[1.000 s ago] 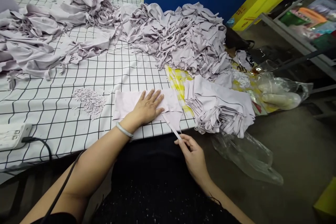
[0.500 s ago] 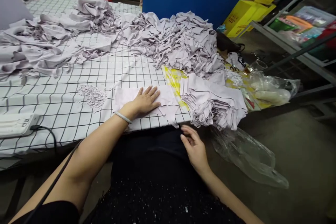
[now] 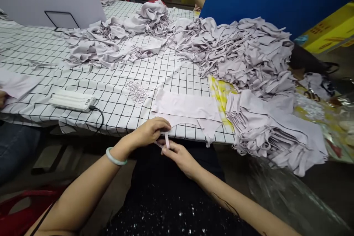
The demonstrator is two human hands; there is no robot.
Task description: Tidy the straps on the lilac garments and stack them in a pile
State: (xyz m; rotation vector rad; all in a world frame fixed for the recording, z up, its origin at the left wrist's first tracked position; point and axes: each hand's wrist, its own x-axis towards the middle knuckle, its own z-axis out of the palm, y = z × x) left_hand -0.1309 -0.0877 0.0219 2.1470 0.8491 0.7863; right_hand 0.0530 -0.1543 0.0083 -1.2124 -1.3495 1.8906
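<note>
The left hand (image 3: 152,132) and right hand (image 3: 181,158) are pinching a narrow fabric strap (image 3: 167,141). Holding it flat is probably preventing twists.

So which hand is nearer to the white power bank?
Left. The left hand is right of the power bank, past its black cable; the right hand is farther right.

Wht pwr bank (image 3: 72,100) w/ blk cable (image 3: 102,116); yel box (image 3: 329,32).
</note>
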